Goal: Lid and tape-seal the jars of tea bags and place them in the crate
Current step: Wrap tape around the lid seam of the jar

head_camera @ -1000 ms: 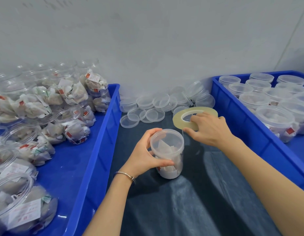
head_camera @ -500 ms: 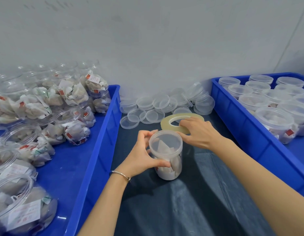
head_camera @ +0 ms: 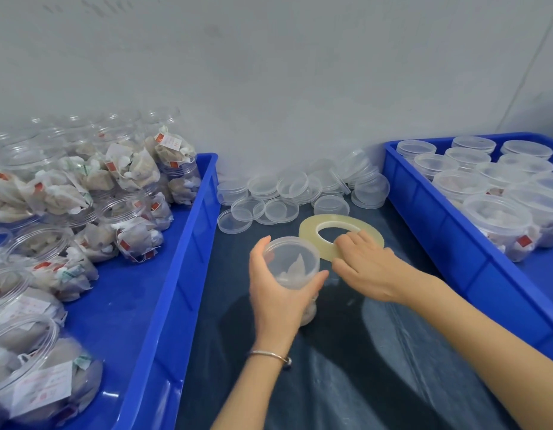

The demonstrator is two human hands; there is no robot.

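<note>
A clear plastic jar (head_camera: 292,265) of tea bags, with a lid on it, stands on the dark table between two crates. My left hand (head_camera: 278,302) grips the jar from the left, thumb in front and fingers curled round the back. Just behind and to the right of the jar lies a yellowish tape roll (head_camera: 318,226), nearly flat on the table. My right hand (head_camera: 368,268) holds the roll's near edge, its fingers curled over the ring and its thumb pointing at the jar. The blue crate (head_camera: 424,218) on the right holds several lidded jars (head_camera: 495,221).
On the left, a blue crate (head_camera: 188,259) is full of open jars of tea bags (head_camera: 129,231), some lying on their sides. Several loose clear lids (head_camera: 269,209) are piled at the back of the table against the grey wall.
My right hand has brought the tape roll down and leftward until it lies almost flat behind the jar. My left hand has shifted round the jar, now gripping lower on its side.
</note>
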